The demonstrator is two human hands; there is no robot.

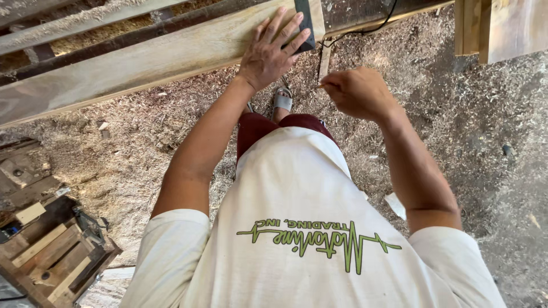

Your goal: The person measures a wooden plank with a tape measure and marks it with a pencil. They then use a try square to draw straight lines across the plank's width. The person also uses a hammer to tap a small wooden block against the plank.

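Lying at the far left edge, a cluttered wooden crate of offcut blocks (54,256) sits on the sawdust-covered ground (131,154). Above it, a long pale wooden plank (142,60) runs slantwise across the top of the view, resting on dark rails. The left hand (273,50) presses flat on the plank's right end, fingers spread open and extended, the fingertips reaching onto a dark flat rectangular block (305,23) that lies at the plank's end. Just below that hand, a grey sandalled foot (282,100) shows on the sawdust, with dark red shorts (268,125) and a white printed shirt (308,228) beneath. To the right, the right hand (357,91) hovers near the plank's end, apart from the wood, its fingers curled closed and pinching a small thin pale stick-like item (321,86), too small to identify. A black cable (365,28) trails behind it. At the upper right stand light wooden boards (502,28).
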